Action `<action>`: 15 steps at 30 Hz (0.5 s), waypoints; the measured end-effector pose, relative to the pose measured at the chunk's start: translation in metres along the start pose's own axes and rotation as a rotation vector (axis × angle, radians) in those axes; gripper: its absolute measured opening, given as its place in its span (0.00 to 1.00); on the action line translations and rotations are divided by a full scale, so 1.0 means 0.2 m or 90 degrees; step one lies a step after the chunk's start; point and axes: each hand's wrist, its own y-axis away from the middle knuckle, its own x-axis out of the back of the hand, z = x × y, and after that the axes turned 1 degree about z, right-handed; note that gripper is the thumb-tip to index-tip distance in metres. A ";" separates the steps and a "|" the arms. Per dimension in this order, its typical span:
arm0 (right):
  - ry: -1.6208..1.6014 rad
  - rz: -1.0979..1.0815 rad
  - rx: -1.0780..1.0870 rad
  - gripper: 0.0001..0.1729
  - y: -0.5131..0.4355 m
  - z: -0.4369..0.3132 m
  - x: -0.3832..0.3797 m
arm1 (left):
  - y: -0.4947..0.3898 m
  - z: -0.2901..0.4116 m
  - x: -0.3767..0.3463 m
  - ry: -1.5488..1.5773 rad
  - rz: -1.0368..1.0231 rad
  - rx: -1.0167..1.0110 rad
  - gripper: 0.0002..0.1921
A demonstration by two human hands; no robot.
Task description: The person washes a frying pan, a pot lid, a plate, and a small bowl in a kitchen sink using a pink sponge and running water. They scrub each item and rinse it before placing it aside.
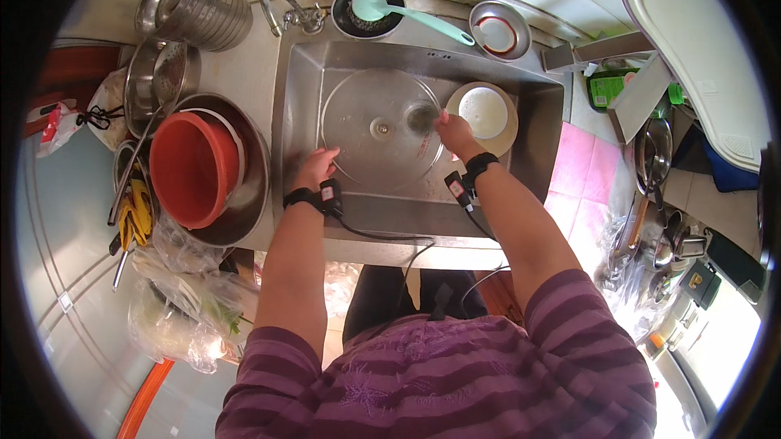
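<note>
A large round clear glass plate (pixel 360 97) lies across the sink basin, wet, with the drain showing through it and faint red print near its right edge. At its lower left rim is my left hand (pixel 316 169), thumb over the glass and the other fingers mostly hidden. My right hand (pixel 454 135) grips the right rim with curled fingers. Close by the right hand, a white bowl (pixel 483 112) sits on a cream plate (pixel 511 128) in the basin. A blurred dark round patch shows through the glass beside my right fingers; I cannot tell what it is.
Around the steel sink (pixel 537 152) stand a faucet (pixel 287 12), a black pan (pixel 341 21) with a mint ladle (pixel 421 19), and a metal bowl (pixel 517 30). Left are a red basin (pixel 189 170) and stacked steel bowls (pixel 213 12). A green bottle (pixel 604 90) lies right. Wrist cables hang over the front edge.
</note>
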 end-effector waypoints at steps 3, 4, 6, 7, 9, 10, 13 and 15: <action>0.032 -0.002 -0.014 0.31 -0.08 0.06 -0.04 | -0.04 0.03 -0.08 -0.035 0.018 0.012 0.32; 0.059 0.004 -0.002 0.31 -0.10 0.08 -0.06 | -0.04 0.02 -0.11 0.026 0.015 0.000 0.32; 0.124 -0.039 0.018 0.33 -0.13 0.13 -0.11 | -0.02 -0.01 -0.15 0.128 -0.005 -0.023 0.22; 0.118 -0.049 0.030 0.31 -0.13 0.16 -0.14 | -0.01 -0.01 -0.15 0.130 -0.061 -0.029 0.22; 0.207 -0.072 0.084 0.25 -0.12 0.23 -0.18 | 0.05 0.02 -0.11 0.148 -0.181 -0.020 0.23; 0.373 -0.057 0.193 0.21 -0.11 0.26 -0.19 | 0.09 0.04 -0.09 0.169 -0.296 -0.017 0.28; 0.384 -0.048 0.267 0.17 -0.05 0.31 -0.18 | 0.27 0.08 -0.09 0.165 -0.328 -0.040 0.32; 0.047 -0.108 0.126 0.13 0.02 0.29 -0.11 | 0.43 0.10 -0.12 0.170 -0.312 -0.054 0.35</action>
